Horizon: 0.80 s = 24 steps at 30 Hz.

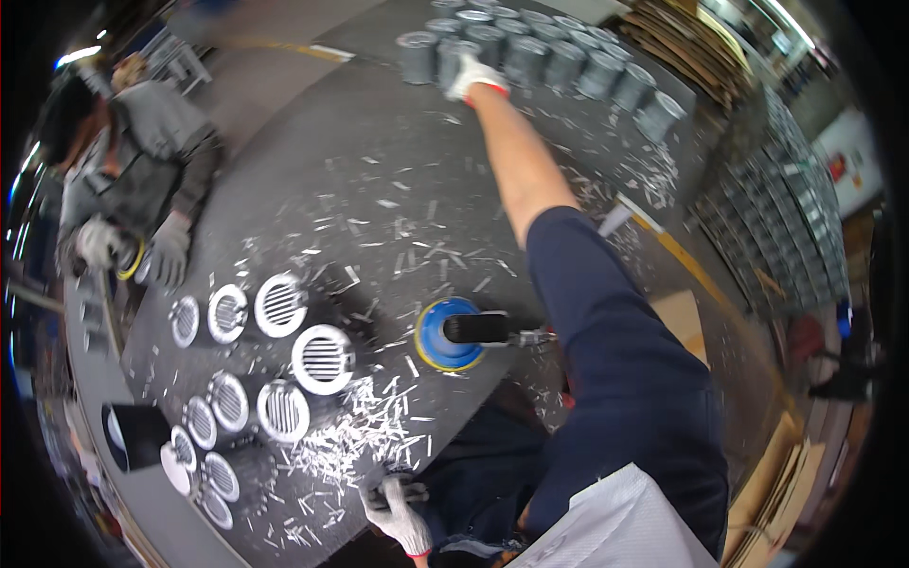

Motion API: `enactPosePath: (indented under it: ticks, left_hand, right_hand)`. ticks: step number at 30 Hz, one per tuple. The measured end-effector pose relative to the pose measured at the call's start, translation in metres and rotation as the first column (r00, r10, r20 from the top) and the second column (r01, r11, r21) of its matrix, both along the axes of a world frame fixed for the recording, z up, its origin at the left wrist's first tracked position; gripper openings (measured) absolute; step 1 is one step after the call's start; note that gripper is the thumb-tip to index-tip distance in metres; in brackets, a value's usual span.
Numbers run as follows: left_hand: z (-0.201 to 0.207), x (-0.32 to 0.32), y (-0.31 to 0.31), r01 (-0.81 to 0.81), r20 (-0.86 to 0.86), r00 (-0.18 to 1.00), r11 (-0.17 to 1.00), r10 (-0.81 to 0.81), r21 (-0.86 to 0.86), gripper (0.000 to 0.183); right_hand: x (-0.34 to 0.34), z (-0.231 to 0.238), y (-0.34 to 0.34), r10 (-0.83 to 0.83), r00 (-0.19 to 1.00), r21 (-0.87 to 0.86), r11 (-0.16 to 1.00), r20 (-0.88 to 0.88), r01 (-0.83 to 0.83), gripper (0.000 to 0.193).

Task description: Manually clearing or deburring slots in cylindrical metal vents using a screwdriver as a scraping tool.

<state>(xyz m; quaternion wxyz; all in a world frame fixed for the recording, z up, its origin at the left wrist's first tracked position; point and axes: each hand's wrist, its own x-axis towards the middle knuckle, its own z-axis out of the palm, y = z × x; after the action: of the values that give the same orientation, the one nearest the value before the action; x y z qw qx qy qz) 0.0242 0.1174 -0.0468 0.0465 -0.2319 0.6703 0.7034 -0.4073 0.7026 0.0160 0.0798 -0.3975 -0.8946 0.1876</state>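
And the white-gloved right hand (476, 79) stretches to a grey metal cylinder (449, 68) across the dark tabletop (407, 142), its grip too blurred to call, the white-gloved left hand (396, 516) curls, hold unclear, and the round blue power tool (438, 333) lies handle rightward, seemingly for easy reach.

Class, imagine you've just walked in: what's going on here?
The person's gloved right hand reaches out to a grey cylinder in a group across the dark table. The gloved left hand is beside scattered pale strips. A blue disc-shaped tool lies unheld. Nearby are slotted round pieces; a co-worker holds a yellow-rimmed tool.
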Motion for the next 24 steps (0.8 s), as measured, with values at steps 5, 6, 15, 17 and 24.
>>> enactPosePath:
  ticks: [5, 6, 15, 17, 24]
  left_hand:
    - [-0.004, -0.002, 0.002, -0.037, 0.05, 0.998, 0.996, 0.041, -0.076, 0.045]
    - [-0.004, -0.002, 0.002, -0.006, 0.015, 1.0, 0.999, 0.006, -0.045, 0.045]
    - [-0.005, -0.001, 0.002, 0.035, -0.064, 0.997, 0.999, -0.037, -0.038, 0.035]
    - [0.0, -0.001, 0.0, 0.077, -0.053, 0.995, 0.996, -0.079, -0.044, 0.04]
    - [0.023, -0.007, -0.01, 0.223, -0.084, 0.972, 0.973, -0.218, 0.065, 0.044]
  right_hand:
    - [0.011, 0.002, -0.022, 0.063, 0.991, 0.268, 0.963, -0.119, -0.029, 0.074]
    - [0.015, 0.003, -0.026, 0.022, 0.981, 0.241, 0.97, -0.19, 0.025, 0.085]
    - [0.078, -0.016, -0.044, 0.04, 0.936, 0.203, 0.979, -0.35, 0.034, 0.067]
    - [0.101, -0.012, -0.05, 0.106, 0.933, 0.183, 0.982, -0.343, -0.044, 0.066]
    - [0.194, 0.033, -0.086, 0.32, 0.94, 0.159, 0.941, -0.12, -0.3, 0.087]
